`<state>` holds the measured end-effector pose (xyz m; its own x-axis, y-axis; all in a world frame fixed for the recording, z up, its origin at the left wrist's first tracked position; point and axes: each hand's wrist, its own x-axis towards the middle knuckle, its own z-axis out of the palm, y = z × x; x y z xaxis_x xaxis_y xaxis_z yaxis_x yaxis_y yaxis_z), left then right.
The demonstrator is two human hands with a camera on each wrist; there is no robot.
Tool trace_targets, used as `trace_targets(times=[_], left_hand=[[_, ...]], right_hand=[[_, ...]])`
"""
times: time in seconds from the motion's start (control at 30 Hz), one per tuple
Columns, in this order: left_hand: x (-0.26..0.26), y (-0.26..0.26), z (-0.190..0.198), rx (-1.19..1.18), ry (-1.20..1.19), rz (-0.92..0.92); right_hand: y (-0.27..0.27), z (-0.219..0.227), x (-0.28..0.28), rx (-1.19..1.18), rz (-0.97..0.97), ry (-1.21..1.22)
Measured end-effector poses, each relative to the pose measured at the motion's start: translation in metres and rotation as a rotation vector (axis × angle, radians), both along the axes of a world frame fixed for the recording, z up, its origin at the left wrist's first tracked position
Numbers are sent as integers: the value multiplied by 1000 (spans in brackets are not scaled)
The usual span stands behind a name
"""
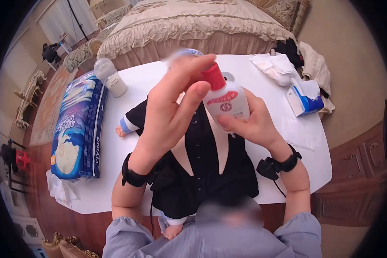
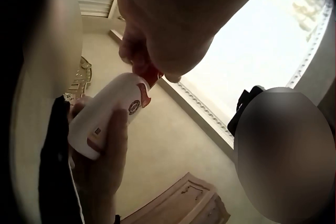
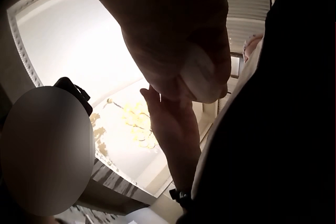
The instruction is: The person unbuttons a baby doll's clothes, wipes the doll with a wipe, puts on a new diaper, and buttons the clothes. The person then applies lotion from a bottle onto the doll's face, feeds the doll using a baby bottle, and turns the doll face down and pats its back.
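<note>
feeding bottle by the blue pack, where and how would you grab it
Probably best round the pale body of the feeding bottle, below its clear domed cap, coming from the right. The body looks cylindrical, and the blue pack crowds its left side; the rounded cap looks less secure to hold.

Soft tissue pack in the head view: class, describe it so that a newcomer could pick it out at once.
Start at the ruffled bed, then come down to the white table before it and follow its right-hand edge. The soft tissue pack lies there, blue and white with a tissue sticking out, whereas its neighbours on the table are plain white.
</note>
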<state>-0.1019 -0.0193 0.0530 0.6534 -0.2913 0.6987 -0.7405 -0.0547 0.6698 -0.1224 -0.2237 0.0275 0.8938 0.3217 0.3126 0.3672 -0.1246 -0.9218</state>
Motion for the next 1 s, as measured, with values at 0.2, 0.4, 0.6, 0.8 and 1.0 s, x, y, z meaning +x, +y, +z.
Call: trace_targets(times=[0.2,0.4,0.6,0.8,1.0], left_hand=[[18,7,-11,122,-67,80],[11,8,-9,91,48,118],[21,13,-32,-593,934,-598],[-16,-23,-27,-920,1146,-389],[-23,-33,-32,-969,1203,-332]], right_hand=[[-4,-12,7,-128,38,-91],[-5,-12,7,-178,111,-60],[-10,4,1,-372,-20,-227],[-19,23,-11,-848,-355,-703],[-19,23,-8,-1010,-476,-1008]])
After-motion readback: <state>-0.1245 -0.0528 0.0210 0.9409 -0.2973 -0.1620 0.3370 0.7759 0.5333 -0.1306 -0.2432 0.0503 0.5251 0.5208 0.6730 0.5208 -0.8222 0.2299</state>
